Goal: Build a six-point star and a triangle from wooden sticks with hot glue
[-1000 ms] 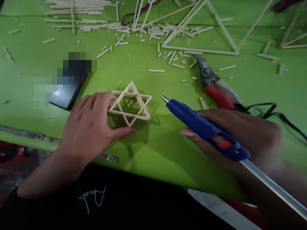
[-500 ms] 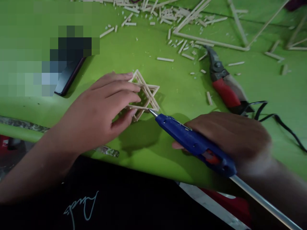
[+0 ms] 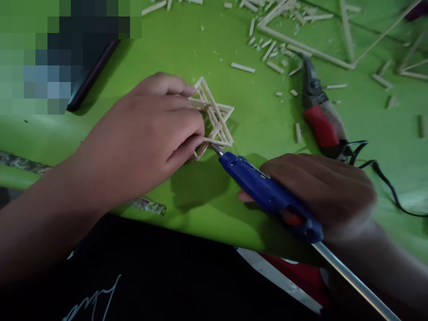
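Note:
A small star-shaped frame of thin wooden sticks (image 3: 216,117) is under the fingers of my left hand (image 3: 147,129), which pinches its left side and hides part of it. My right hand (image 3: 321,191) is wrapped round a blue hot glue gun (image 3: 267,191). The metal nozzle reaches the lower stick of the star, close beside my left fingertips; whether it touches is hard to tell. A long translucent glue stick (image 3: 354,278) sticks out of the gun's rear end.
Red-handled pruning shears (image 3: 321,125) lie right of the star, near a black cord (image 3: 384,169). Cut stick pieces (image 3: 243,67) and larger stick frames (image 3: 307,47) spread across the back of the green table (image 3: 160,49). A dark phone-like object (image 3: 93,76) lies at the left, partly blurred out.
The camera view has shifted. My left fingers have closed in more tightly on the star, and the nozzle now sits nearer to them along the lower stick.

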Available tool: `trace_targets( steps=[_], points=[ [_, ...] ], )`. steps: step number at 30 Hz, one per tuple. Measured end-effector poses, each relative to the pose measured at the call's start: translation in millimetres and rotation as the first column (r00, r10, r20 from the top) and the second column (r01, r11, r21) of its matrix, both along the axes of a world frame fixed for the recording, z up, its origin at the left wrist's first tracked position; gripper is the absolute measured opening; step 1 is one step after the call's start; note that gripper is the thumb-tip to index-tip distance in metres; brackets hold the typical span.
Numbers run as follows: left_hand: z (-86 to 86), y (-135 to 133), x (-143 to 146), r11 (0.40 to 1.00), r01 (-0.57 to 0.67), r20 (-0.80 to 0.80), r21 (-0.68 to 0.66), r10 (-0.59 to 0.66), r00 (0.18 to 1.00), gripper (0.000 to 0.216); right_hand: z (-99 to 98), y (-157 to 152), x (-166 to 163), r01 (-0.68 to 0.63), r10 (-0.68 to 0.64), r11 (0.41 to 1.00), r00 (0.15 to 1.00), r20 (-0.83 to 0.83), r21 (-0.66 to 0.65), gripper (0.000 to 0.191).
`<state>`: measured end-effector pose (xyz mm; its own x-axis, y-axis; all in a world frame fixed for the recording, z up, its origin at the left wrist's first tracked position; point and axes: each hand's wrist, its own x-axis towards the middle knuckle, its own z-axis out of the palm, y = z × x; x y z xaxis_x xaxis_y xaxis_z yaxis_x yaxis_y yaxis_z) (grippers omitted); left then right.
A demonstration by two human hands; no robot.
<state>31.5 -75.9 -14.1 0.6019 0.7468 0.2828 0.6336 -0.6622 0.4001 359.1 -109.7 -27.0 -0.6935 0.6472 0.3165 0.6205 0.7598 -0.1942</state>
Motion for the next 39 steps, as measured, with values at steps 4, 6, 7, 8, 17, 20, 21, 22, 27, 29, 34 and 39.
trace_targets(
  steps=[4,6,7,8,17,20,21,22,27,29,34,39],
  points=[
    [1.1,-2,1,1.0,-0.009,-0.011,0.014,0.009,1.0,0.026,4.4,2,0,-0.082,0.082,0.997,0.997,0.01,-0.001,0.036],
    [2.1,-1,2,0.999,0.005,-0.034,0.048,-0.003,0.999,0.024,5.0,3,1,-0.084,0.083,0.996,0.996,0.018,0.015,0.036],
    [2.7,-1,2,0.998,0.013,-0.045,0.069,-0.01,0.999,0.024,5.1,3,2,-0.079,0.078,0.997,0.997,0.016,0.027,0.036],
    [3.2,-1,2,0.996,0.022,-0.056,0.087,-0.018,0.998,0.025,5.0,2,2,-0.075,0.075,0.996,0.997,0.013,0.037,0.036],
    [5.2,-6,5,0.996,-0.007,-0.126,0.083,0.018,0.992,0.042,2.9,-1,-2,-0.06,0.058,0.997,0.998,0.032,0.052,0.039],
    [5.7,-7,5,0.998,-0.021,-0.143,0.06,0.029,0.989,0.042,2.8,-3,-3,-0.044,0.044,0.999,0.999,0.007,0.026,0.04],
    [5.6,-6,6,0.998,-0.025,-0.144,0.051,0.032,0.989,0.041,2.6,-4,-4,-0.042,0.042,0.999,0.999,-0.008,0.011,0.04],
    [5.5,-6,6,0.999,-0.029,-0.147,0.04,0.034,0.989,0.041,2.3,-5,-4,-0.043,0.043,0.999,0.999,-0.02,0.001,0.039],
    [6.5,-5,7,0.999,-0.037,-0.149,0.037,0.043,0.988,0.042,-1.3,-8,-3,-0.05,0.05,0.999,0.997,-0.054,-0.006,0.035],
    [8.3,-7,7,0.998,-0.047,-0.153,0.037,0.053,0.987,0.042,-2.9,-8,-2,-0.057,0.056,0.998,0.997,-0.059,-0.005,0.033],
    [10.5,-10,6,0.998,-0.053,-0.162,0.029,0.057,0.985,0.042,-4.1,-7,0,-0.068,0.069,0.997,0.998,-0.014,0.033,0.033],
    [6.6,-5,8,0.998,-0.053,-0.18,0.02,0.055,0.982,0.044,-2.9,-8,-1,-0.063,0.064,0.996,0.998,-0.006,0.057,0.033]
  ],
)
